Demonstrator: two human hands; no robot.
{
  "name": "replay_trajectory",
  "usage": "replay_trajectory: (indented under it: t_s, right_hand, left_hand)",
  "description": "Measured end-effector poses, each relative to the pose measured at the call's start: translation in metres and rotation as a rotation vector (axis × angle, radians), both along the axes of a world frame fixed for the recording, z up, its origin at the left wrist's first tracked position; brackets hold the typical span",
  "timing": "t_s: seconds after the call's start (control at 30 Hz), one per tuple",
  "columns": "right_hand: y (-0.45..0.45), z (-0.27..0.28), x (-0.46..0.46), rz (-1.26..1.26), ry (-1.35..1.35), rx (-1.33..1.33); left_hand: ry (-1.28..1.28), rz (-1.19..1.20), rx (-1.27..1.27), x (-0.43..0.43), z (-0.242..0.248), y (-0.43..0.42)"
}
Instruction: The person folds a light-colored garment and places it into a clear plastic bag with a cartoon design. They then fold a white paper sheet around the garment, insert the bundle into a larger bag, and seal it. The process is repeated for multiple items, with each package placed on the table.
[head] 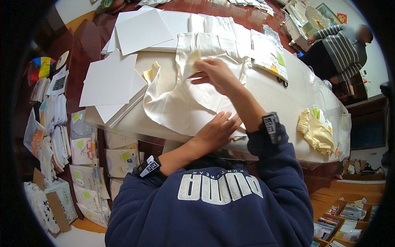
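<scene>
A cream-white cloth garment (pixel 166 105) lies spread on the table before me, one narrow end at its left turned out to a pale yellow lining. My right hand (pixel 216 72) is above the garment, thumb and fingers pinching a pale yellow-edged fold (pixel 194 58) of it. Lower down, my left hand (pixel 217 128) rests palm down with fingers spread, on the garment's lower right part and a white sheet (pixel 202 120). That sheet is partly hidden by cloth and hand. Just beyond the garment sit folded white cloths (pixel 216 24).
Stacks of white card sheets (pixel 145 31) and more sheets (pixel 109 81) lie left. A bagged garment (pixel 268 58) and yellow shorts (pixel 314 132) are on the table (pixel 274 102) to the right. Packaged clothes (pixel 85 151) stand below left. A person (pixel 339 51) stands beyond the table.
</scene>
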State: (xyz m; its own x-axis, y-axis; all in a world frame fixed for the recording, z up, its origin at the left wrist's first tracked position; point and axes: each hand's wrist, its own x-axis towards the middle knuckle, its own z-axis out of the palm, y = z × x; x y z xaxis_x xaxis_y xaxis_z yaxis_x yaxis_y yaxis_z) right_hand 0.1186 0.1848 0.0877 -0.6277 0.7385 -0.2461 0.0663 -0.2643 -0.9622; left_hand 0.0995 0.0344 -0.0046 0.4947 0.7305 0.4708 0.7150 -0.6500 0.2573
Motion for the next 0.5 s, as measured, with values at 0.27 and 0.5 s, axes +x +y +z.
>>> replay_trajectory:
  t_s: [0.27,0.5]
  right_hand:
    - [-0.008,-0.030,0.065,-0.230,-0.376,0.126]
    - [-0.011,-0.040,0.071,-0.249,-0.774,0.687]
  left_hand:
    - [-0.010,-0.015,-0.044,-0.001,0.004,0.000]
    - [0.026,-0.008,0.005,-0.002,0.004,0.001]
